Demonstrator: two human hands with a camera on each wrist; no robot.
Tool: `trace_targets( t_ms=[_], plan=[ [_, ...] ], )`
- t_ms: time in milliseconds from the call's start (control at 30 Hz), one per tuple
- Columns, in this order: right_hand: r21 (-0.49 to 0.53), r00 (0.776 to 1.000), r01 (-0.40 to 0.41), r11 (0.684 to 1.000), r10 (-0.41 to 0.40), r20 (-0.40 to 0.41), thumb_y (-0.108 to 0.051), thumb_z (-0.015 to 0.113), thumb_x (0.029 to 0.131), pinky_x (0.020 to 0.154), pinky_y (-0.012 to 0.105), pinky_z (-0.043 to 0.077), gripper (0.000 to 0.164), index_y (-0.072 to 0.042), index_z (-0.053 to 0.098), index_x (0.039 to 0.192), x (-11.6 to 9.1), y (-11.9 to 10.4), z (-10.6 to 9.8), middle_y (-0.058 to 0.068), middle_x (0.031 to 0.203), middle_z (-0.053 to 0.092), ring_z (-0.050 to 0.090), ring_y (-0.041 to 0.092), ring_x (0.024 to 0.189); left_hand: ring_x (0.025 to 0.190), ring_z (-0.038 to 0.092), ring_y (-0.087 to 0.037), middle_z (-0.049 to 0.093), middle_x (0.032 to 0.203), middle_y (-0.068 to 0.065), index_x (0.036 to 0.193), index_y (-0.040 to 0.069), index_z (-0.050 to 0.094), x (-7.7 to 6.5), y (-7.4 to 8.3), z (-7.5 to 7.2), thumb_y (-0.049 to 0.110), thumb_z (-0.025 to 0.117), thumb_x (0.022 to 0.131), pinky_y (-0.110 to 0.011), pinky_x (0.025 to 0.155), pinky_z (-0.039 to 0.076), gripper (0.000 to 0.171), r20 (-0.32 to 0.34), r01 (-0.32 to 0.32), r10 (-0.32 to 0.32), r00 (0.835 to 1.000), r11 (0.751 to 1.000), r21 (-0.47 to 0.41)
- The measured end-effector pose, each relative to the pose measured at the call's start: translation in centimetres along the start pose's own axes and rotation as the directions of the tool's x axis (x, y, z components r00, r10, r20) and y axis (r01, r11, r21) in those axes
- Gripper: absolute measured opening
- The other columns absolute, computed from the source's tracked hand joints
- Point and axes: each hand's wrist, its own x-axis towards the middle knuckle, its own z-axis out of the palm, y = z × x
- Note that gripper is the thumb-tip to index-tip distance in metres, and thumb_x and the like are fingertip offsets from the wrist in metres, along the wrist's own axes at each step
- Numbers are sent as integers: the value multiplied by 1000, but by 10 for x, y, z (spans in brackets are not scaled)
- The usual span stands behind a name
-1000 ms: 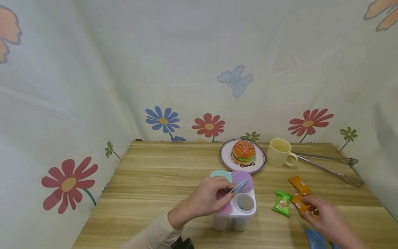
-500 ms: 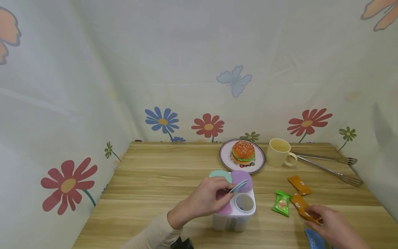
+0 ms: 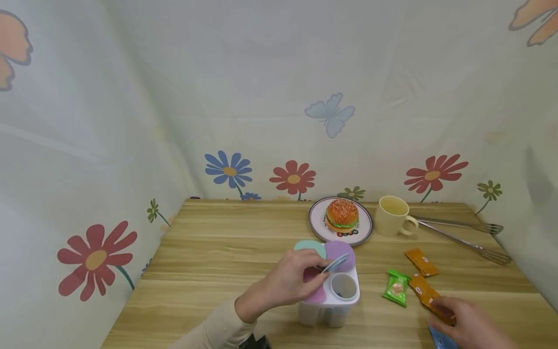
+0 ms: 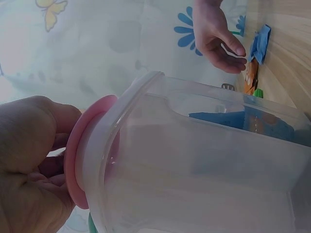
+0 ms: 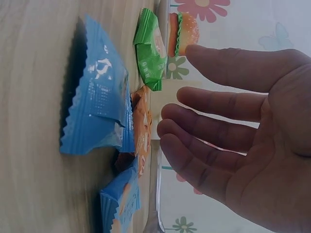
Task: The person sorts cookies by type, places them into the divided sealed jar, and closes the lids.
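Observation:
My left hand [image 3: 289, 278] pinches a light blue round lid [image 3: 336, 262], tilted up beside the uncovered round opening [image 3: 344, 286] of a clear container [image 3: 324, 315] with a white top. Pink, mint and purple lids cover its other openings. In the left wrist view a blue packet [image 4: 269, 124] shows inside the container's clear wall. My right hand [image 3: 468, 322] hovers with loosely bent fingers and an empty palm [image 5: 272, 160], close over a blue snack packet [image 5: 99, 97] and the nearer orange packet [image 3: 423, 290]. A green packet [image 3: 395, 288] lies to their left.
Behind the container, a plate [image 3: 316, 228] bears a toy hamburger [image 3: 342, 213], with a yellow mug [image 3: 390, 216] beside it. Two metal utensils [image 3: 462, 236] lie at the back right. Another orange packet [image 3: 421, 262] and a second blue packet [image 5: 121, 201] lie on the table.
My right hand has drawn back toward the near edge, away from the orange packet, which now shows more and lies over the blue ones. My left hand has kept still with the lid.

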Motion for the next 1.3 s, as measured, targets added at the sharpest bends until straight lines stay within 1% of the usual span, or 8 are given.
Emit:
trace_targets(
  t_ms=[167,267,500,700,833,900,1133,1300],
  plan=[
    [-13,999,32,999,-32,-14,-36,79,79,72,39,54,51,1,66,111,-1,6,4,8,103,69,62,17,86,86,61,3,71,94,-2,104,5,73,-1,0,0,11,70,89,-8,76,50,16,6,5,-5,1000,1000,-5],
    [-31,999,47,998,-48,-19,-37,78,79,75,44,55,54,2,65,112,-1,8,6,11,106,69,64,22,90,86,61,3,71,94,-1,104,5,73,0,0,0,11,70,89,-8,76,50,16,4,4,-4,1000,1000,5],
    [-56,999,47,997,-48,-15,-40,79,78,79,50,54,57,3,64,113,1,10,7,15,107,69,66,29,94,86,61,2,71,93,-1,103,6,73,0,0,0,10,70,89,-7,76,50,15,3,-1,1,1000,1000,10],
    [-12,999,32,999,-31,36,-36,79,78,80,49,54,50,1,65,109,3,12,8,10,103,69,66,27,93,87,61,2,71,93,-1,103,6,73,1,1,-1,11,70,89,-7,77,50,16,4,4,-4,1000,1000,8],
    [-1,996,29,1000,-29,80,-34,79,79,80,51,54,51,1,64,112,4,13,9,10,105,68,65,29,95,87,61,2,71,93,-1,103,6,73,1,0,-1,11,70,89,-8,77,50,16,1,3,-3,1000,1000,8],
    [-1,995,11,1000,-11,99,-35,79,79,81,52,53,52,0,64,114,4,14,10,10,107,68,65,30,96,87,61,2,71,93,-1,103,5,73,1,0,-1,10,70,89,-8,77,50,15,3,2,-2,1000,1000,5],
    [25,994,-24,999,21,108,-33,81,76,77,47,55,47,-3,65,109,2,14,14,6,102,69,65,23,90,87,61,2,70,94,-1,104,5,73,0,1,-1,11,70,89,-8,77,50,16,15,15,-15,1000,1000,-8],
    [20,988,-58,998,55,144,-34,81,77,79,48,54,49,-1,65,110,1,13,13,6,102,69,65,25,92,87,61,2,70,94,-1,104,5,72,0,0,-1,11,70,89,-8,77,50,16,15,16,-16,1000,1000,-8]
  ],
)
